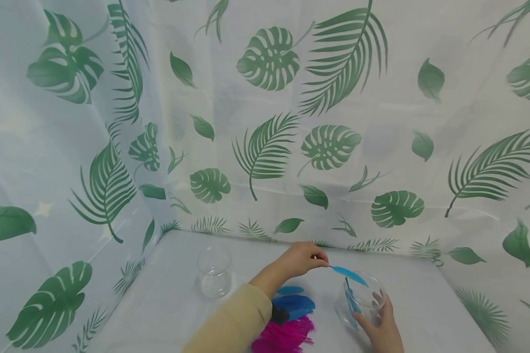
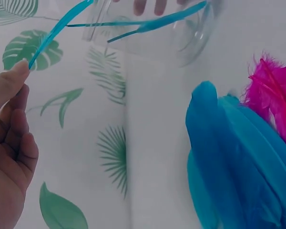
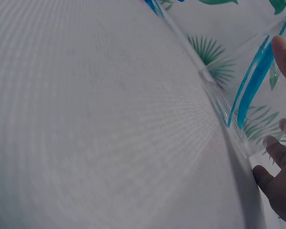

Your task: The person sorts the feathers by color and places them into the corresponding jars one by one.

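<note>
My left hand pinches a light blue feather by its quill end, between thumb and fingertip. The feather slants down over the mouth of a clear cup. Inside that cup stand blue feathers, also visible through its wall in both wrist views. My right hand holds the cup from the right, thumb on the near side and fingers round the far side. Left of the cup lies a pile of blue feathers, with magenta feathers beside it nearer to me; my left forearm partly covers the pile.
A second clear cup stands on the white table to the left. Behind the table and along its left side hangs a white curtain printed with green leaves.
</note>
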A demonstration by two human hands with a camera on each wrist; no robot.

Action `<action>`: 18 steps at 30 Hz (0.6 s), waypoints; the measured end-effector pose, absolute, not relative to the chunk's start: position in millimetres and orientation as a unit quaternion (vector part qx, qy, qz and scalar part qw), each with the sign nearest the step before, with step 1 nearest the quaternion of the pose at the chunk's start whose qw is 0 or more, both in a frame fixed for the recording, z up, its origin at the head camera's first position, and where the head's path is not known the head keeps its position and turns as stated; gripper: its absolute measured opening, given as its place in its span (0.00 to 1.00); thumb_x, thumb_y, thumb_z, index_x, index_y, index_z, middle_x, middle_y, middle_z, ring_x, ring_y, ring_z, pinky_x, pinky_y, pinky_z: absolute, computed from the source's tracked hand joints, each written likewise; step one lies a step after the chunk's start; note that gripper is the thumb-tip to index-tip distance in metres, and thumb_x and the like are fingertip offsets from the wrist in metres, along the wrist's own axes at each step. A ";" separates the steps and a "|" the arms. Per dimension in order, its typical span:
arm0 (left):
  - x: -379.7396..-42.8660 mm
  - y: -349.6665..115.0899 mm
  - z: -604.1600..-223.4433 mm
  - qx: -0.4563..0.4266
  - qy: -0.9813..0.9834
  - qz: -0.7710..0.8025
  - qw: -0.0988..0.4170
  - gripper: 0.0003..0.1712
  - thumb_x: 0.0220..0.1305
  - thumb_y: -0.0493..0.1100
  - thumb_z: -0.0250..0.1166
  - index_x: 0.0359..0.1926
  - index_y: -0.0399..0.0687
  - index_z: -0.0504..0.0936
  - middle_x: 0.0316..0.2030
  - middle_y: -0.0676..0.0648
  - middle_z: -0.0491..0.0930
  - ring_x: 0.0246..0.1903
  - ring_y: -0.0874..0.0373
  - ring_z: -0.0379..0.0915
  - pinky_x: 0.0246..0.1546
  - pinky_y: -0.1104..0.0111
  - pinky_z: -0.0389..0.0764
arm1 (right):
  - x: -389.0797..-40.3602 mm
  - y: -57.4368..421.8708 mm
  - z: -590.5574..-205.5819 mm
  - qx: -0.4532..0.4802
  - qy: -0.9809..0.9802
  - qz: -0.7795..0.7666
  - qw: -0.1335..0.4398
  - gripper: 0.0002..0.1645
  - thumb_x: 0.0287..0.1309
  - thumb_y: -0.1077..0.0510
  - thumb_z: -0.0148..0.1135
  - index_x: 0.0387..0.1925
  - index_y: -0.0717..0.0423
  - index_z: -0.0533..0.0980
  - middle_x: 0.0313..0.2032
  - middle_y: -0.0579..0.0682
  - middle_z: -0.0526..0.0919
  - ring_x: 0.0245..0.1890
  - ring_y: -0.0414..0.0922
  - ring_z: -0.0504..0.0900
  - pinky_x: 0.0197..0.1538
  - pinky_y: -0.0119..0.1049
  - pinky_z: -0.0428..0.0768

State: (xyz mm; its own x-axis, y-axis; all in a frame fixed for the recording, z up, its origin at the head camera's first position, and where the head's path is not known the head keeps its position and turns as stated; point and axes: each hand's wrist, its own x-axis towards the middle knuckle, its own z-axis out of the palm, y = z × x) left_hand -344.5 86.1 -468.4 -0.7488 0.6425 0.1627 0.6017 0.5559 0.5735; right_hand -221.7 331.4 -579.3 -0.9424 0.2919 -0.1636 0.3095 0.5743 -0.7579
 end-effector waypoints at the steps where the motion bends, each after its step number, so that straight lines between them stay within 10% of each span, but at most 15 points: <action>1: -344.0 88.1 -468.7 0.359 0.883 0.301 0.029 0.07 0.67 0.55 0.63 0.38 0.66 0.86 0.35 0.67 0.80 0.35 0.74 0.70 0.38 0.79 0.74 | -222.1 332.0 -579.5 0.169 0.887 -0.429 0.011 0.79 0.48 0.25 0.66 0.76 0.49 0.21 0.76 0.66 0.42 0.71 0.74 0.48 0.69 0.70 0.56; 18: -326.2 123.2 -465.5 0.442 0.885 0.140 -0.030 0.09 0.68 0.58 0.60 0.43 0.69 0.85 0.36 0.68 0.78 0.37 0.78 0.71 0.40 0.86 0.70 | -220.0 334.7 -579.1 0.155 0.875 -0.458 0.022 0.80 0.47 0.24 0.66 0.75 0.45 0.19 0.77 0.67 0.35 0.71 0.75 0.45 0.69 0.71 0.54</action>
